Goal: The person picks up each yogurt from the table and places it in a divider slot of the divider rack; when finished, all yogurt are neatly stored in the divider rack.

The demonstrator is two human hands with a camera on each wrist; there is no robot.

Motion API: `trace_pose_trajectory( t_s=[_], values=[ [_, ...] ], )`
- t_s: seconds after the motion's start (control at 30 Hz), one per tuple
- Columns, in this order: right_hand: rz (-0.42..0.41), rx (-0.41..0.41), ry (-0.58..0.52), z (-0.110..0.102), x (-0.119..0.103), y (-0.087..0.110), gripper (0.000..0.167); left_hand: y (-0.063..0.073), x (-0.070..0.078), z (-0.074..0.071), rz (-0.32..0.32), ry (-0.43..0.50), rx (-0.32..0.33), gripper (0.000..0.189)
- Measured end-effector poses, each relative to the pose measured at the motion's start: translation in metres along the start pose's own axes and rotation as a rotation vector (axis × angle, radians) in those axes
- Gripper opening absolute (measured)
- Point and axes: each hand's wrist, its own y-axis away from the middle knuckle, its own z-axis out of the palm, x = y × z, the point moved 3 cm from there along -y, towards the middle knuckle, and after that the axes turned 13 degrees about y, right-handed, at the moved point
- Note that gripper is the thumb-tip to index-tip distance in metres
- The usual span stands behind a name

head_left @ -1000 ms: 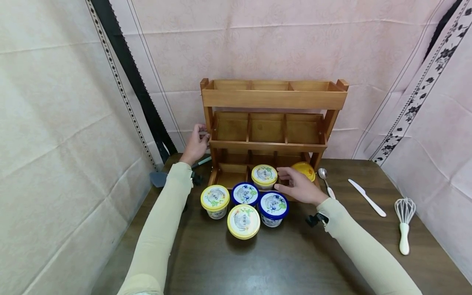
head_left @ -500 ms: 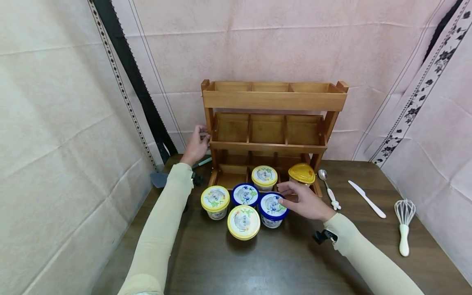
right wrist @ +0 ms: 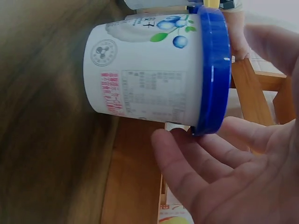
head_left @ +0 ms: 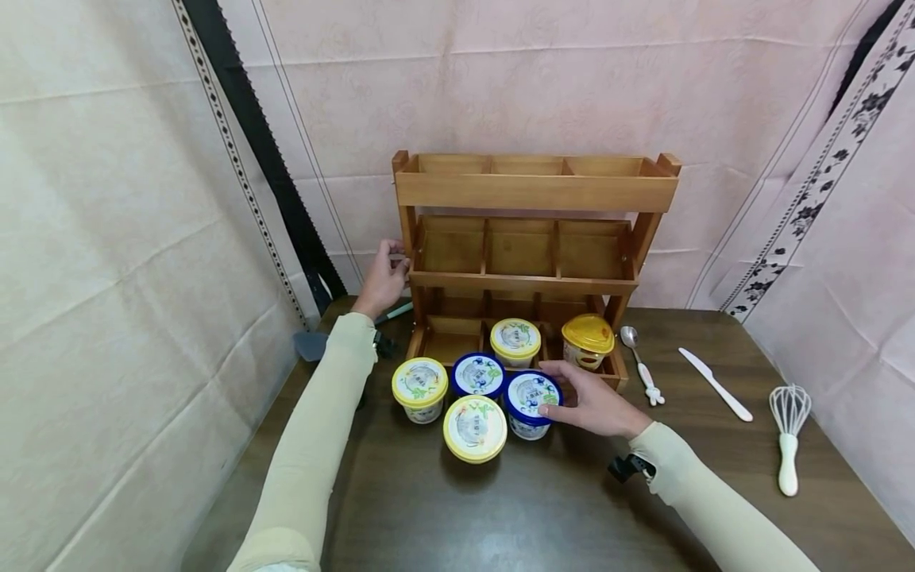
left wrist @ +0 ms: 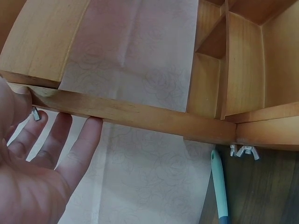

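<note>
At the left post of the wooden three-tier rack (head_left: 536, 193), my left hand (head_left: 384, 278) holds the upright, thumb on one side and fingertips at its edge. My right hand (head_left: 593, 400) is around the right side of a blue-lidded tub (head_left: 530, 403), its thumb by the lid in the head view. In the right wrist view, loosely bent fingers (right wrist: 175, 161) lie close under this tub and the thumb stands apart from the lid. Beside it are another blue-lidded tub (head_left: 477, 375) and two yellow-lidded tubs, one left (head_left: 419, 389) and one in front (head_left: 475, 429).
In the rack's bottom tier sit a pale-yellow-lidded tub (head_left: 515, 342) and a deep-yellow-lidded tub (head_left: 588, 342). To the right lie a spoon (head_left: 641, 369), a white knife (head_left: 715, 385) and a whisk (head_left: 787, 445). A spatula (head_left: 310, 346) lies behind my left forearm.
My right hand has moved from beside the deep-yellow-lidded tub in the bottom tier, forward and down to the right-hand blue-lidded tub. My left hand stays at the rack post.
</note>
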Motion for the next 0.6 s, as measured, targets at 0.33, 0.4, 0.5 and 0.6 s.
trace_pose_trajectory(
  t_s=[0.33,0.4,0.5,0.6],
  values=[
    [0.017,-0.05,-0.036,0.009,0.005,0.0,0.097,0.0,0.002,0.0,-0.001,-0.002,-0.005,0.029],
    [0.016,-0.05,-0.035,0.01,0.007,0.0,0.098,0.0,0.002,0.0,-0.006,0.003,-0.008,0.029],
    [0.019,-0.053,-0.044,0.011,0.008,0.0,0.097,-0.001,0.001,0.0,-0.011,0.008,-0.009,0.029],
    [0.036,-0.049,-0.041,0.012,0.009,0.0,0.096,-0.001,0.0,0.0,-0.011,0.005,-0.009,0.029]
  ],
)
